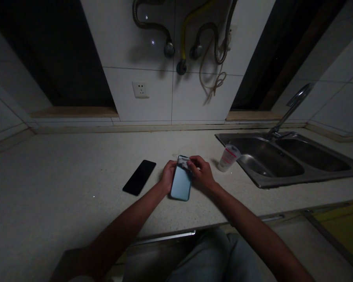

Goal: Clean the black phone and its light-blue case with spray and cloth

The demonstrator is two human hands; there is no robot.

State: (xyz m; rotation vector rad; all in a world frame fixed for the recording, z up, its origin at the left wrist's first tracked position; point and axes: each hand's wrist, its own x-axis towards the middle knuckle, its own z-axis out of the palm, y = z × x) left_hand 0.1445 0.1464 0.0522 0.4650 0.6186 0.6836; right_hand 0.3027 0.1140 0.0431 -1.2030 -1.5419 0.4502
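Observation:
My left hand [168,176] grips the left edge of a light blue phone case [181,186] with a dark rim, tilted above the counter. At the case's upper end, my right hand [202,171] pinches a crumpled white tissue [183,159], which lies against the case's inner face. Some of the tissue is hidden behind my right fingers. To the left of my left hand, a black smartphone [139,177] lies flat on the counter, apart from both hands.
A clear plastic cup [228,158] with red print stands right of my hands, beside the double steel sink [260,184]. The faucet [291,105] rises behind the sink. On the tiled wall are a socket [140,90] and several hoses [153,26]. The pale counter [61,168] extends left.

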